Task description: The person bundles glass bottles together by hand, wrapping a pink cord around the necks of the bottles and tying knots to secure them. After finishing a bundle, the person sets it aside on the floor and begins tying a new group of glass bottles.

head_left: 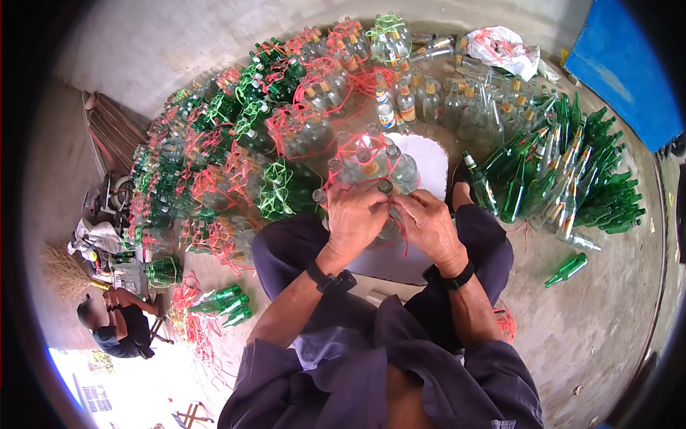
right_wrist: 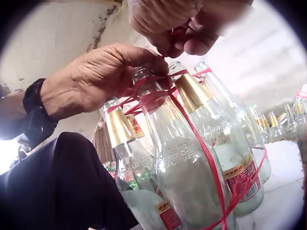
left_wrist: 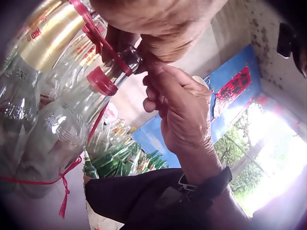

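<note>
A bundle of clear glass bottles stands upright between the person's knees, with red plastic string running round the bodies and necks. At the neck of the nearest bottle, the left hand pinches the string right beside the mouth. Facing it, the right hand pinches the string too, its fingertips almost meeting the left ones. The right wrist view shows a bit of red between the right fingers. Gold foil and red labels cover some bottles. Under the bundle lies a white board.
Tied bundles of green and clear bottles crowd the left and back. Loose green bottles lean in a pile at right, and one green bottle lies on the floor. Another person sits at far left. Red string lies nearby.
</note>
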A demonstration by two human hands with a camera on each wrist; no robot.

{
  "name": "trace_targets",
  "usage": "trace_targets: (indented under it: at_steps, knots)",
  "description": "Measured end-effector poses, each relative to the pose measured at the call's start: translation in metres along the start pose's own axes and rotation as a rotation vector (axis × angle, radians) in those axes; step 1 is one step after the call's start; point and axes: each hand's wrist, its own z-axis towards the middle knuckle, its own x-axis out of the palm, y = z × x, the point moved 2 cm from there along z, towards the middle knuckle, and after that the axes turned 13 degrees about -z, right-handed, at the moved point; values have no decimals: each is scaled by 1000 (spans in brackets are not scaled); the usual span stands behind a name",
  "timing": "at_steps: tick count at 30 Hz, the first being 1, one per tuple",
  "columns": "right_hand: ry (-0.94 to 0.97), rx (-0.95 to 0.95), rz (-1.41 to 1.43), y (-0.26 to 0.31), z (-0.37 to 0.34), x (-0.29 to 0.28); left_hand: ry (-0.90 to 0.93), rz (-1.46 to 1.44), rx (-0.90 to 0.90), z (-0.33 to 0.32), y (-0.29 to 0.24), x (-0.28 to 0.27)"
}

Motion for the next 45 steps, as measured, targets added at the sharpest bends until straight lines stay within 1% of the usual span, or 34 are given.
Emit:
trace_targets:
  at_steps: [2,3,5,9,11,12,14,18,21,24,26,28,30,31,33,34,36,39,45]
  knots:
    - [45,88,77,-3,-1,1,-7,-1,4,0,1,1]
    - [45,89,77,-2,0,0,-15,-1,9,0,1,1]
    - [115,153,91,0,1,-3,-8,-5,5,-1,2,2]
    - [95,195,134,-7,-3,2,-15,-20,12,0,0,3]
    - [93,289,160,-12,-4,3,5,-17,8,0,1,2]
    - [93,289,160,-12,-4,2,24,-14,6,0,1,3]
    - [91,227,116,-13,-4,1,23,-20,-1,0,0,2]
    - [81,228,107,-15,-2,4,7,-36,-11,0,-1,1]
    - [38,207,55,-18,-3,11,-16,-46,1,1,-3,0]
    - [39,241,24,-21,-6,21,-30,-58,8,1,0,-1]
    - [43,323,81,-24,-8,26,-47,-85,6,0,1,-4]
    - [65,358,102,-25,-8,27,-65,-112,5,0,1,-5]
    - [87,392,124,-25,-7,27,-118,-175,-70,-1,2,-6]
    - [101,402,126,-26,-8,28,-119,-175,-69,-2,4,-5]
    - [115,408,131,-25,-7,30,-152,-351,-197,-6,15,-4]
    - [103,405,126,-24,-6,30,-154,-349,-197,-6,14,-5]
    - [91,400,121,-24,-5,32,-141,-257,-85,-4,10,-7]
    - [82,365,44,-25,-7,38,-119,-181,-40,-3,4,-8]
    - [94,330,-108,-22,-5,39,-139,-173,-35,-3,3,-8]
